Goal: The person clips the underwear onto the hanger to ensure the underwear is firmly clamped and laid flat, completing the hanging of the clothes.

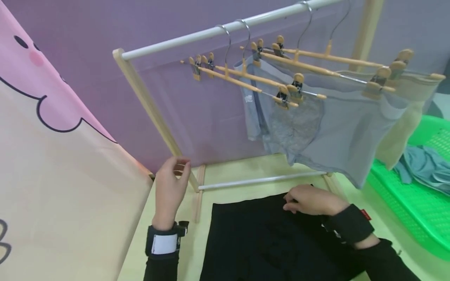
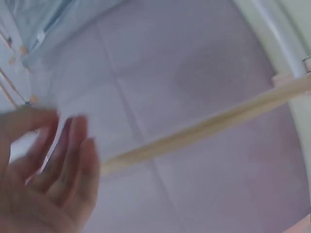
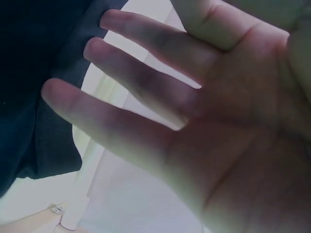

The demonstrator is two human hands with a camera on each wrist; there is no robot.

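Note:
A black garment lies spread on the pale yellow surface in front of the rack. My right hand is over its upper edge near the right corner; in the right wrist view, three fingers extend with their tips at the dark cloth. Raised in the air, my left hand has loosely bent fingers and nothing in them. It overlaps the lower part of the rack's left wooden post in the head view. The left wrist view shows that hand slightly blurred, with the same post beyond it.
From the white rack rail hang several wooden clip hangers, some bare, others holding grey shorts and a pale yellow garment. A green basket with blue-green cloth stands at right. The rack's lower bar runs behind the black garment.

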